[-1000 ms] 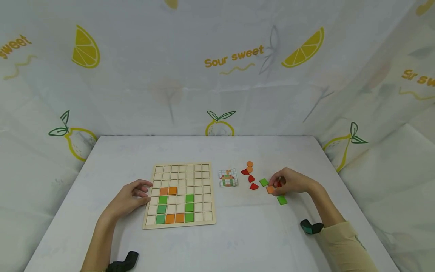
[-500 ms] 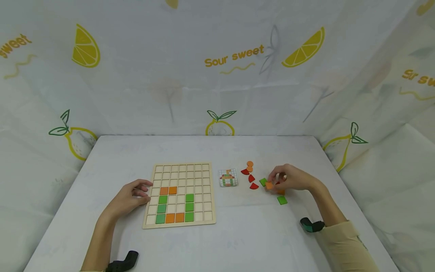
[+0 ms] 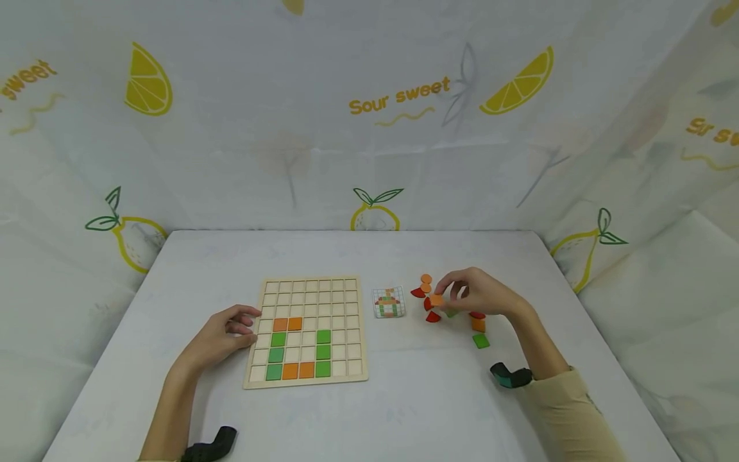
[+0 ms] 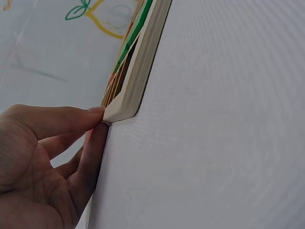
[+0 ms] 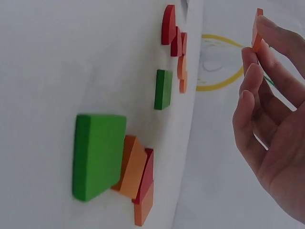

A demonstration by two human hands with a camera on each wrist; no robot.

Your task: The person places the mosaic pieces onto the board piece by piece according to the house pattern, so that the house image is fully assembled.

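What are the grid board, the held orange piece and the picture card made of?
Grid board: probably bare wood, matte; pale tan colour.
Orange piece: perhaps painted wood or plastic; smooth, evenly coloured, fairly matte.
Picture card: likely paper or card; looks thin, printed in colour; gloss unclear.

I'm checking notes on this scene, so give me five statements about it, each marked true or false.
1. The right hand pinches an orange piece. True.
2. The left hand holds a red piece. False: it touches the board's left edge.
3. The card lies between the board and the loose red pieces. True.
4. On the board, orange tiles outnumber green tiles. False: there are four orange and six green.
5. Of the loose pieces, a green square sits lowest in the head view. True.
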